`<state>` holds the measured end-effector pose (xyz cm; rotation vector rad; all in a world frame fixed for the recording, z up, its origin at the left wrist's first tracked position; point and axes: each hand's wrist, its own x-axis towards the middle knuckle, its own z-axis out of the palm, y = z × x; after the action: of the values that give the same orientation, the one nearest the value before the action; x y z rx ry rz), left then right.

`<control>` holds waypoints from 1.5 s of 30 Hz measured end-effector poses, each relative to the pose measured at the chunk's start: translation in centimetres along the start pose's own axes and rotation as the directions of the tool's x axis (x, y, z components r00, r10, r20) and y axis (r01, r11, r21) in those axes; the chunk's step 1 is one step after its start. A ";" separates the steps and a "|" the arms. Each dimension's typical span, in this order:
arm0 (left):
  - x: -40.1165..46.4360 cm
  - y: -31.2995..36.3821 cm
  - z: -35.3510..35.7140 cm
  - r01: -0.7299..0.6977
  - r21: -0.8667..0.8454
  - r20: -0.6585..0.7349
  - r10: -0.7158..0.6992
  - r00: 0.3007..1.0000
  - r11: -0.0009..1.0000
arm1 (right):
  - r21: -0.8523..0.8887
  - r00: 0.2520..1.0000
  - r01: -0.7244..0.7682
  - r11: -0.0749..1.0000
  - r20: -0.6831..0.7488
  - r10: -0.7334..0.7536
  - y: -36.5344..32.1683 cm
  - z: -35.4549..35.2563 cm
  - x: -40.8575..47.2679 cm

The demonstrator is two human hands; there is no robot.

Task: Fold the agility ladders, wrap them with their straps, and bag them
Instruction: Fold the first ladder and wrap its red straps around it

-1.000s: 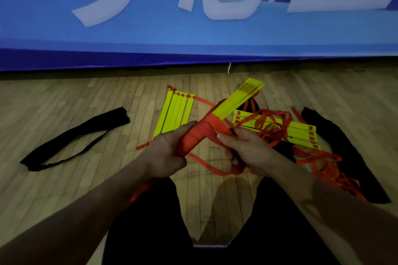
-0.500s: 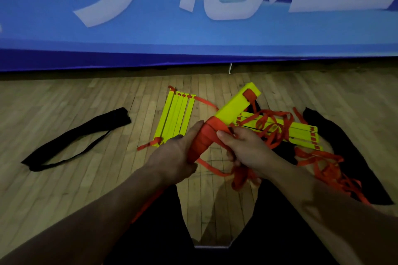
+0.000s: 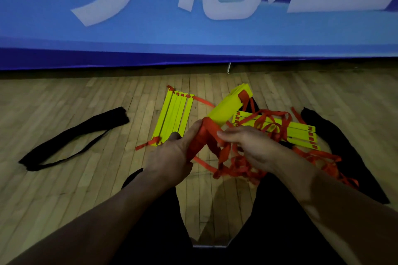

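My left hand [image 3: 170, 157] holds the folded agility ladder [image 3: 224, 107] by its wrapped end, at the centre, pointing to 1 o'clock; my right hand [image 3: 249, 146] pinches the loose orange strap [image 3: 224, 153]. I should keep the strap flat and tight at each turn, so the yellow rungs do not slide apart.

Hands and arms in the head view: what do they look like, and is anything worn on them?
Both forearms are bare as far as the frame shows: no sleeves, gloves, watch or bands visible. The left hand and right hand show no rings that I can make out in the dim light. Below them, dark shorts cover the legs.
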<state>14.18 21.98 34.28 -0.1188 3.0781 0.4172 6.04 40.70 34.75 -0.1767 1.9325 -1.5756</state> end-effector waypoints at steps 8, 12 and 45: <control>0.6 -0.3 -1.7 0.034 -0.342 0.085 -0.005 0.996 0.939 | 0.185 0.993 0.108 0.977 0.020 -0.113 0.7 0.6 -0.2; 0.9 -0.3 -2.8 0.158 -0.482 0.168 -0.086 0.982 0.862 | 0.063 0.981 0.193 0.979 -0.021 -0.192 0.6 -0.3 0.3; 1.0 -0.9 -3.0 0.125 -0.334 0.083 -0.103 0.991 0.934 | -0.539 0.998 0.009 0.842 0.060 0.028 1.4 -3.1 0.1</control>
<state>13.18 20.22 36.85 -0.2845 2.8865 0.9213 4.65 43.61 33.70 -0.4462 2.2753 -0.9604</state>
